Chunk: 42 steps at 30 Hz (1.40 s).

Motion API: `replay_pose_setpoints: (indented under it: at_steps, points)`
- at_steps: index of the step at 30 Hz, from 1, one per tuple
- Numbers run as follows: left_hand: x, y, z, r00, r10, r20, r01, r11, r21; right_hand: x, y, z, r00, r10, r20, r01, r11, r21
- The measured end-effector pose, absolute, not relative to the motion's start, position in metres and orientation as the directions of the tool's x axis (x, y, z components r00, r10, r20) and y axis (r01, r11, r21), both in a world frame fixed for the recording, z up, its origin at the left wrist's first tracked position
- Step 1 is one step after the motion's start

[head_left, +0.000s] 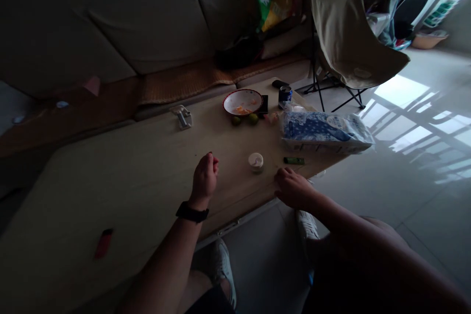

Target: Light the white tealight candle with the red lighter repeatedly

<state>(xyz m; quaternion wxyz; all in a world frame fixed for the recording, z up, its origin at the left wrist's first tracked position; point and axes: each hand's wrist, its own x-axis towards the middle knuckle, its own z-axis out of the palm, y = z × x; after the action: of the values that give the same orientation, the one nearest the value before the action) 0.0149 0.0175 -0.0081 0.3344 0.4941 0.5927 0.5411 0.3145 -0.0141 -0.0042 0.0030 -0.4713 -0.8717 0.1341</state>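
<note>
Left hand (pixel 206 174) fisted; right hand (pixel 292 187), grip too dim to tell. A careless sweep could topple the small round white plastic tub (pixel 256 162) between them.

On the bench (pixel 140 176) now, the tub (pixel 256 163) sits between left hand (pixel 205 177) and right hand (pixel 293 189), a stick (pixel 294 161) just beyond the right. Farther right, there's the pack (pixel 324 130); behind it, a can (pixel 285 94); left of that, a plate (pixel 231 99), two fruits (pixel 253 118) on its near side. Behind everything, the sofa (pixel 162 34); far right, a chair (pixel 349 34) on the floor (pixel 412 181).
</note>
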Motion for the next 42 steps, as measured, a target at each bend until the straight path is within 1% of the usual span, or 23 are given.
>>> replay_pose_setpoints:
  at_steps: [2,4,7,9,10,13,15,17,26,30,36,38,39,41,42]
  points:
    - [0.015,0.017,-0.008,-0.302,0.944,0.134,0.231,-0.064,0.971,0.315,-0.014,-0.005,-0.554,0.822,-0.133,0.822,0.515,-0.244]
    - [0.017,0.016,-0.007,-0.295,0.943,0.156,0.274,-0.073,0.959,0.315,-0.014,-0.006,-0.554,0.822,-0.134,0.821,0.512,-0.252]
    - [0.024,0.012,-0.001,-0.229,0.944,0.237,0.412,-0.126,0.902,0.316,-0.014,-0.007,-0.556,0.822,-0.123,0.818,0.516,-0.254]
    - [0.032,0.009,0.004,-0.144,0.944,0.296,0.543,-0.174,0.821,0.316,-0.014,-0.007,-0.560,0.820,-0.117,0.816,0.521,-0.251]
    - [0.036,0.007,0.006,-0.095,0.948,0.303,0.599,-0.189,0.778,0.316,-0.014,-0.007,-0.562,0.819,-0.115,0.815,0.523,-0.250]
    - [0.052,0.006,0.009,0.030,0.938,0.346,0.761,-0.246,0.600,0.316,-0.013,-0.008,-0.571,0.814,-0.107,0.808,0.535,-0.247]
    - [0.061,0.008,0.008,0.093,0.918,0.386,0.801,-0.300,0.519,0.317,-0.013,-0.009,-0.574,0.812,-0.105,0.807,0.539,-0.244]
    - [0.069,0.012,0.007,0.148,0.906,0.397,0.818,-0.338,0.466,0.318,-0.013,-0.009,-0.575,0.811,-0.105,0.806,0.540,-0.243]
    - [0.083,0.020,0.006,0.203,0.898,0.391,0.872,-0.347,0.346,0.317,-0.013,-0.008,-0.553,0.825,-0.118,0.822,0.517,-0.239]
    - [0.083,0.020,0.006,0.209,0.895,0.394,0.870,-0.354,0.342,0.316,-0.012,-0.010,-0.552,0.824,-0.131,0.825,0.515,-0.233]
    - [0.083,0.018,0.008,0.215,0.899,0.380,0.864,-0.357,0.355,0.317,-0.015,-0.008,-0.568,0.816,-0.103,0.814,0.539,-0.216]
    - [0.082,0.017,0.010,0.179,0.907,0.382,0.842,-0.342,0.417,0.317,-0.015,-0.006,-0.570,0.816,-0.100,0.813,0.541,-0.215]
    - [0.081,0.017,0.010,0.142,0.914,0.380,0.820,-0.324,0.472,0.317,-0.015,-0.006,-0.568,0.817,-0.100,0.814,0.539,-0.215]
    - [0.075,0.018,0.011,0.031,0.933,0.358,0.733,-0.264,0.626,0.317,-0.015,-0.006,-0.565,0.819,-0.101,0.816,0.536,-0.217]
    - [0.071,0.019,0.010,-0.033,0.945,0.325,0.659,-0.224,0.718,0.317,-0.015,-0.006,-0.564,0.820,-0.102,0.817,0.535,-0.217]
